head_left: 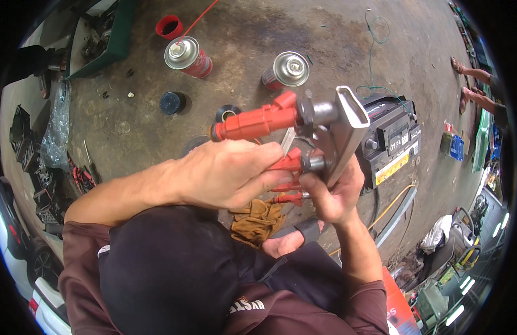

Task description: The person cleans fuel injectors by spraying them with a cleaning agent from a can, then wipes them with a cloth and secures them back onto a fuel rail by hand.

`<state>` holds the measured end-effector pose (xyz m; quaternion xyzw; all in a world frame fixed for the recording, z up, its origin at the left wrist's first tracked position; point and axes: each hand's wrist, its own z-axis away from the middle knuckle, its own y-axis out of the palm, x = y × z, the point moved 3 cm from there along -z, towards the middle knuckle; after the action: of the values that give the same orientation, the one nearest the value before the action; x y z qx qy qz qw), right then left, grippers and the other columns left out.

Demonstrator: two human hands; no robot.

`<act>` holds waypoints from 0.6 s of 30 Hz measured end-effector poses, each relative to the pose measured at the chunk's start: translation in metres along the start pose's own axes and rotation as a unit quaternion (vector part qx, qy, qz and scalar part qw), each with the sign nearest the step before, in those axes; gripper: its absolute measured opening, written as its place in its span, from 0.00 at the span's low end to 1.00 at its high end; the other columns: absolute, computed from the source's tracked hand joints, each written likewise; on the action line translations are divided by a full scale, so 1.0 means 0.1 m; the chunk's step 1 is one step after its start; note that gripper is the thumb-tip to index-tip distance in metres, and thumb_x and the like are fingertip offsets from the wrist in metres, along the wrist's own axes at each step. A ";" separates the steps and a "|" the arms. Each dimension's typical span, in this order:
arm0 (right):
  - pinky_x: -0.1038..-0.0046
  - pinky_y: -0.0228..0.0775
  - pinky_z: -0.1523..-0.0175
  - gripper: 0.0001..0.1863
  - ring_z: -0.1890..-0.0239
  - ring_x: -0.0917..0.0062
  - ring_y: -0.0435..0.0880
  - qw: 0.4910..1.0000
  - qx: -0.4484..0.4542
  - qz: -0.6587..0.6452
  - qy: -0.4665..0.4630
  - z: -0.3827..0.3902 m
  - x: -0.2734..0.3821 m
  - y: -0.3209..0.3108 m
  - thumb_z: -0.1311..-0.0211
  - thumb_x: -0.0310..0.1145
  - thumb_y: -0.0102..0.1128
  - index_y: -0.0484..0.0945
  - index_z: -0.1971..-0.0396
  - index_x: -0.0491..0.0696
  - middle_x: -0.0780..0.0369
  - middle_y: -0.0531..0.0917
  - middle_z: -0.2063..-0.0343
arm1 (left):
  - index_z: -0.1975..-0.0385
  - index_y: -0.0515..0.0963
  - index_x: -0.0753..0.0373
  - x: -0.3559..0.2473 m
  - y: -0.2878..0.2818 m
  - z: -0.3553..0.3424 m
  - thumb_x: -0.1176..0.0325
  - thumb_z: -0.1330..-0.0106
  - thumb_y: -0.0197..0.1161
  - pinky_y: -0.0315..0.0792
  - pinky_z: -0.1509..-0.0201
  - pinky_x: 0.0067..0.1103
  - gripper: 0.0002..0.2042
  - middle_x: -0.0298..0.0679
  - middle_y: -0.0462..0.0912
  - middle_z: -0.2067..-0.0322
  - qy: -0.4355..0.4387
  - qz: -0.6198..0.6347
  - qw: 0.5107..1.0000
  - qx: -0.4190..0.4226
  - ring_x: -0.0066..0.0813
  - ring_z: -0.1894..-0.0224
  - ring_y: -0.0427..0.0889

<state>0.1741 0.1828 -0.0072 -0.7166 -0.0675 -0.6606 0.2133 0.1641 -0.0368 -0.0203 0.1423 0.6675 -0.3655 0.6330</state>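
A metal fuel rail [350, 125] with several red fuel injectors is held up off the floor in front of me. My right hand [342, 192] is closed around the rail from its right side, thumb by the injector bases. The nearest, uppermost injector [255, 123] points left, above my left hand. My left hand [230, 173] is closed, fingers gripping the second red injector [292, 162] where it joins the rail. A thin pale flat piece [288, 142] shows beside those fingers; I cannot make out what it is. The lower injectors [292, 198] are partly hidden behind my hands.
Two spray cans [200, 64] [289, 70] stand on the floor beyond, with a red cap [169, 27], a dark cap [172, 103] and a tape roll [229, 113]. A car battery [389, 139] sits right. Brown gloves [258, 220] lie below my hands. Toolboxes [38, 162] line the left.
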 end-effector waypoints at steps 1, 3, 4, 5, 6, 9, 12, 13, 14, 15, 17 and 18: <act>0.79 0.81 0.62 0.21 0.65 0.84 0.89 1.000 -0.004 -0.010 0.012 0.00 -0.02 -0.01 0.36 0.20 0.74 0.74 0.49 0.37 0.58 0.90 0.65 | 0.62 0.76 0.66 -0.02 -0.02 -0.01 0.67 0.28 0.69 0.75 0.72 0.38 0.10 0.48 0.79 0.80 0.038 -0.032 0.998 -0.034 0.52 0.74 0.84; 0.79 0.80 0.61 0.21 0.65 0.85 0.87 0.999 -0.008 -0.020 0.024 -0.01 -0.02 -0.02 0.36 0.19 0.74 0.73 0.48 0.37 0.58 0.89 0.64 | 0.60 0.77 0.66 -0.05 -0.06 -0.03 0.69 0.28 0.68 0.74 0.71 0.38 0.09 0.48 0.79 0.79 0.042 -0.048 0.998 -0.026 0.51 0.74 0.84; 0.79 0.80 0.61 0.21 0.64 0.86 0.86 1.000 -0.003 -0.001 0.029 -0.02 0.00 -0.03 0.36 0.19 0.73 0.73 0.47 0.37 0.59 0.88 0.65 | 0.57 0.78 0.67 -0.07 -0.07 -0.04 0.72 0.28 0.68 0.74 0.71 0.37 0.08 0.48 0.79 0.78 0.047 -0.063 0.997 -0.018 0.51 0.74 0.84; 0.79 0.80 0.61 0.21 0.64 0.86 0.86 0.999 -0.001 0.008 0.032 -0.03 0.01 -0.03 0.36 0.18 0.73 0.73 0.47 0.37 0.60 0.88 0.65 | 0.57 0.78 0.67 -0.07 -0.07 -0.04 0.72 0.28 0.68 0.74 0.71 0.37 0.08 0.48 0.79 0.78 0.047 -0.063 0.997 -0.018 0.51 0.74 0.84; 0.80 0.80 0.61 0.22 0.64 0.87 0.85 0.999 0.002 0.017 0.034 -0.04 0.02 -0.02 0.36 0.18 0.73 0.72 0.46 0.37 0.61 0.87 0.66 | 0.59 0.78 0.67 -0.06 -0.07 -0.04 0.69 0.27 0.67 0.73 0.71 0.37 0.08 0.49 0.79 0.79 0.040 -0.039 0.998 -0.030 0.51 0.75 0.83; 0.81 0.75 0.67 0.21 0.69 0.89 0.82 0.991 -0.057 -0.069 0.102 -0.06 0.00 -0.01 0.32 0.22 0.72 0.72 0.45 0.39 0.65 0.83 0.69 | 0.64 0.79 0.66 -0.02 -0.10 -0.15 0.62 0.23 0.64 0.71 0.72 0.36 0.12 0.48 0.78 0.80 -0.016 0.006 0.999 -0.029 0.46 0.77 0.82; 0.81 0.57 0.76 0.19 0.81 0.91 0.66 0.897 -0.053 -0.314 0.308 -0.13 -0.13 0.03 0.24 0.40 0.67 0.73 0.47 0.44 0.72 0.71 0.78 | 0.74 0.78 0.65 -0.04 -0.26 -0.36 0.48 0.19 0.58 0.69 0.75 0.29 0.26 0.36 0.75 0.83 -0.207 0.070 0.974 0.051 0.25 0.80 0.78; 0.80 0.55 0.77 0.18 0.82 0.90 0.60 0.877 -0.047 -0.337 0.339 -0.18 -0.11 0.03 0.23 0.42 0.66 0.73 0.48 0.45 0.74 0.65 0.80 | 0.76 0.77 0.65 -0.01 -0.30 -0.42 0.46 0.20 0.59 0.70 0.75 0.27 0.27 0.33 0.74 0.82 -0.254 0.069 0.961 0.086 0.21 0.80 0.77; 0.80 0.53 0.77 0.17 0.83 0.90 0.57 0.860 -0.049 -0.353 0.364 -0.18 -0.11 0.02 0.22 0.42 0.63 0.74 0.46 0.47 0.74 0.63 0.80 | 0.77 0.75 0.64 -0.01 -0.32 -0.46 0.44 0.20 0.59 0.73 0.75 0.25 0.29 0.31 0.73 0.83 -0.270 0.094 0.954 0.090 0.19 0.81 0.75; 0.80 0.51 0.77 0.17 0.84 0.90 0.55 0.843 -0.051 -0.368 0.389 -0.17 -0.11 0.02 0.21 0.43 0.61 0.74 0.44 0.48 0.75 0.61 0.80 | 0.77 0.75 0.64 -0.04 -0.33 -0.50 0.44 0.20 0.59 0.73 0.75 0.25 0.29 0.31 0.73 0.83 -0.270 0.096 0.954 0.092 0.19 0.81 0.75; 0.80 0.51 0.77 0.17 0.84 0.90 0.54 0.837 -0.056 -0.360 0.409 -0.19 -0.04 -0.01 0.21 0.44 0.61 0.76 0.45 0.48 0.75 0.60 0.79 | 0.78 0.75 0.63 -0.08 -0.31 -0.54 0.44 0.20 0.59 0.76 0.74 0.24 0.29 0.30 0.71 0.85 -0.329 0.156 0.923 0.123 0.17 0.82 0.75; 0.80 0.51 0.76 0.16 0.83 0.91 0.54 0.831 -0.060 -0.351 0.427 -0.19 -0.04 -0.01 0.21 0.44 0.61 0.77 0.47 0.48 0.75 0.60 0.79 | 0.77 0.75 0.64 -0.02 -0.32 -0.54 0.44 0.20 0.59 0.79 0.74 0.23 0.29 0.30 0.70 0.86 -0.332 0.161 0.919 0.138 0.17 0.82 0.75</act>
<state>0.1559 0.1773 -0.0097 -0.3022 -0.1769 -0.9341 -0.0694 0.1031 -0.0223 -0.0119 0.2043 0.3297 -0.3736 0.8426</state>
